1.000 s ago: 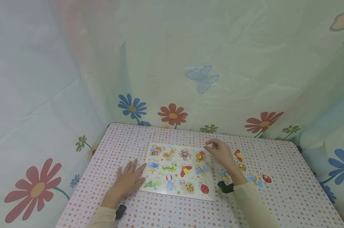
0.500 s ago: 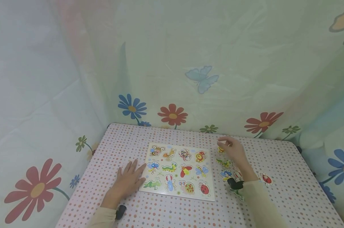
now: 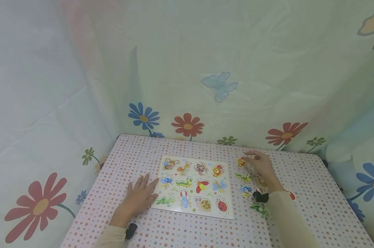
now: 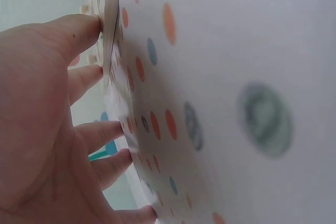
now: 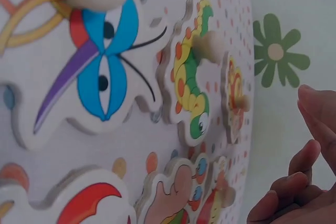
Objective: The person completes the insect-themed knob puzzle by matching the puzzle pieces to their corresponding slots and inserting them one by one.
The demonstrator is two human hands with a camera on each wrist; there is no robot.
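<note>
My left hand [image 3: 138,196] lies flat with fingers spread at the left edge of a wooden insect puzzle board [image 3: 174,207]. In the left wrist view its thumb and one finger touch the board's edge [image 4: 109,19]. My right hand [image 3: 261,167] hovers right of the board, fingers bent and nothing between them. Nearest to it lies a small red-and-yellow bug puzzle piece [image 3: 241,162] with a wooden knob [image 5: 242,103]. Below are a caterpillar piece [image 3: 243,177], a blue-eyed mosquito piece [image 3: 246,192] and a grasshopper piece [image 3: 260,210]. A snail piece [image 5: 170,195] also shows in the right wrist view.
A ladybug piece [image 3: 292,195] is partly covered by the right sleeve [image 3: 290,213]. More loose pieces lie under the right forearm, partly hidden. The dotted tablecloth [image 3: 134,148] ends at a flowered curtain [image 3: 174,86] along the back.
My right hand has moved right, from over the board's upper right corner to above the loose pieces, uncovering the bug, caterpillar and grasshopper pieces. The left hand and the board have stayed put.
</note>
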